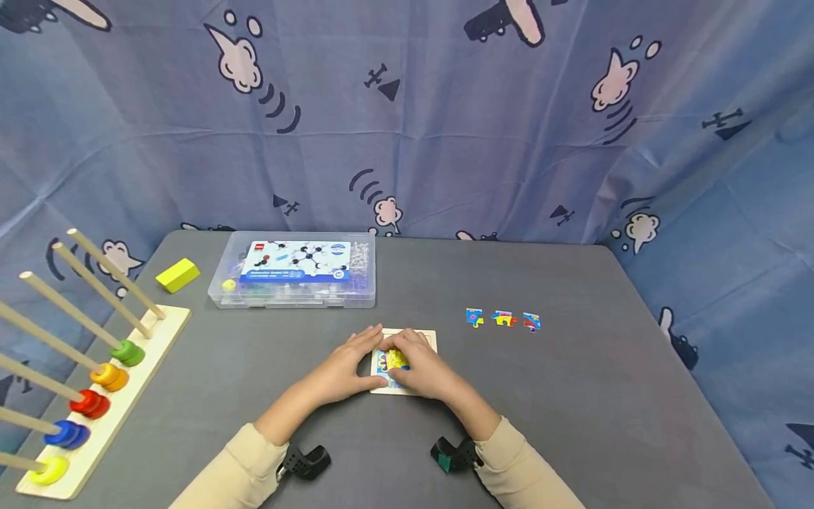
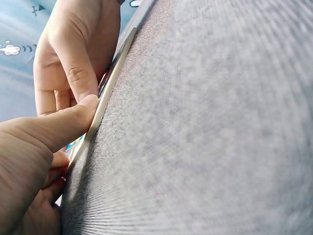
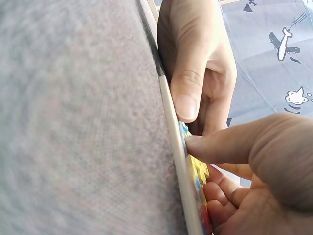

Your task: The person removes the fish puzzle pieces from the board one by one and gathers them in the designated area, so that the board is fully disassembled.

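Note:
A small wooden jigsaw puzzle board point(image 1: 402, 391) with a pale rim lies flat on the table in front of me. My left hand point(image 1: 340, 371) holds it at the left side, the thumb on the near edge and the fingers towards the far edge. Over the right part of the board, my right hand point(image 1: 431, 369) bends its thumb and fingers round a yellow puzzle piece point(image 3: 199, 170); the hand partly hides the picture. Three loose pieces lie in a row to the right: a blue one point(image 1: 472, 315), a yellow and red one point(image 1: 504, 319) and another blue one point(image 1: 531, 322).
Behind the board stands a clear plastic molecular model kit box point(image 1: 292, 295). A yellow block point(image 1: 178, 275) lies left of it. Along the left edge, a wooden peg stand point(image 1: 141, 358) carries coloured rings. A patterned blue curtain point(image 1: 407, 141) hangs behind the grey table point(image 1: 610, 396).

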Demonstrator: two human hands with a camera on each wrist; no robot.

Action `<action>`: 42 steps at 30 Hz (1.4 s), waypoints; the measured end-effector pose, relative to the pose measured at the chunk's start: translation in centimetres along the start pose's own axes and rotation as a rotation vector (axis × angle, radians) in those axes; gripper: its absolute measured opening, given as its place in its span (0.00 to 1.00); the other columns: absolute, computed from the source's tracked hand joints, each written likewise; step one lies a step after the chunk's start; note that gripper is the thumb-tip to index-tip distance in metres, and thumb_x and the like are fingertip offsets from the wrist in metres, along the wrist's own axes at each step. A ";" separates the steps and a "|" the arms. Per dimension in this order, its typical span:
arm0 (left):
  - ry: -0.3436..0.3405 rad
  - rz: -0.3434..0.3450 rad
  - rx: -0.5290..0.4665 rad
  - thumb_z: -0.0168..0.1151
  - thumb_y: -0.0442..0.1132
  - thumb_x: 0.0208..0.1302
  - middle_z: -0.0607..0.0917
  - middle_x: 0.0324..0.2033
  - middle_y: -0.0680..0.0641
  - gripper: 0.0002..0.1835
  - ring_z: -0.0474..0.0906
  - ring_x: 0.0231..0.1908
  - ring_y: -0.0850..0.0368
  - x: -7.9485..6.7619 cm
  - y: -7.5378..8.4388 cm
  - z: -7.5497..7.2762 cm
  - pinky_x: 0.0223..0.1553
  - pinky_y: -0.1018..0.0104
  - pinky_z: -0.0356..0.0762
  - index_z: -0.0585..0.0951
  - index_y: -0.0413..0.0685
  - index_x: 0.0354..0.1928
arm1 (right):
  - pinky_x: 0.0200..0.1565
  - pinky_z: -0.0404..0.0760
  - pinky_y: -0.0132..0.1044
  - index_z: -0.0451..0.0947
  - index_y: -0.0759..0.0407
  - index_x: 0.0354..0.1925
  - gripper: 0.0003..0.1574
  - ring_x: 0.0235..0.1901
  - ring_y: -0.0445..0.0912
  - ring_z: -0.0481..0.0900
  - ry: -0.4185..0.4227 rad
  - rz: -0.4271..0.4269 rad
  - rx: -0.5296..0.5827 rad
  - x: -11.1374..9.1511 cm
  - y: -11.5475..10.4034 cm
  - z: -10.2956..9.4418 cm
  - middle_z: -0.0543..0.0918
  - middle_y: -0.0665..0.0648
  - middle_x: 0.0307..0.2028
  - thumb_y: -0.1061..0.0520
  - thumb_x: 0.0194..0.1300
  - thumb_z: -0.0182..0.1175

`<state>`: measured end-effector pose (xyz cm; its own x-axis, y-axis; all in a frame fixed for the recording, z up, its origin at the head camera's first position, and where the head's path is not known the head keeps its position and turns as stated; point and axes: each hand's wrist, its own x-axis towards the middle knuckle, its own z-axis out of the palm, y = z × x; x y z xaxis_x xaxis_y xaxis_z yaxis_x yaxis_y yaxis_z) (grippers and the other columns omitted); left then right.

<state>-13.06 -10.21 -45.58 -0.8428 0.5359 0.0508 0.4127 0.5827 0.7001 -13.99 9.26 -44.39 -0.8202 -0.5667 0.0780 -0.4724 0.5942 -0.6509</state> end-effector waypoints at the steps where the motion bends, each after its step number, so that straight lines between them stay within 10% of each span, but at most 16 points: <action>1: -0.001 -0.005 -0.004 0.68 0.47 0.56 0.59 0.71 0.40 0.43 0.51 0.72 0.44 0.0 0.0 0.0 0.72 0.44 0.47 0.61 0.35 0.69 | 0.53 0.70 0.47 0.77 0.61 0.48 0.22 0.49 0.52 0.70 0.000 -0.003 0.000 0.0 0.0 0.0 0.76 0.57 0.47 0.66 0.52 0.64; 22: 0.018 0.013 0.016 0.68 0.48 0.56 0.61 0.70 0.39 0.43 0.53 0.71 0.43 0.1 -0.4 0.1 0.71 0.45 0.48 0.63 0.33 0.68 | 0.45 0.73 0.40 0.81 0.59 0.48 0.22 0.42 0.47 0.74 0.047 -0.081 -0.095 0.3 0.3 -0.7 0.80 0.54 0.42 0.65 0.52 0.66; 42: 0.010 -0.007 0.026 0.69 0.48 0.55 0.60 0.71 0.42 0.43 0.52 0.72 0.46 0.2 -0.4 0.3 0.72 0.49 0.48 0.63 0.34 0.68 | 0.48 0.76 0.45 0.80 0.60 0.50 0.21 0.46 0.48 0.76 0.071 0.032 -0.044 -3.0 4.7 -6.8 0.81 0.54 0.46 0.66 0.56 0.65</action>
<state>-13.25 -10.18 -46.04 -0.8489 0.5258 0.0532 0.4158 0.6023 0.6814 -15.92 17.65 -42.57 -0.8550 -0.5064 0.1122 -0.4584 0.6367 -0.6200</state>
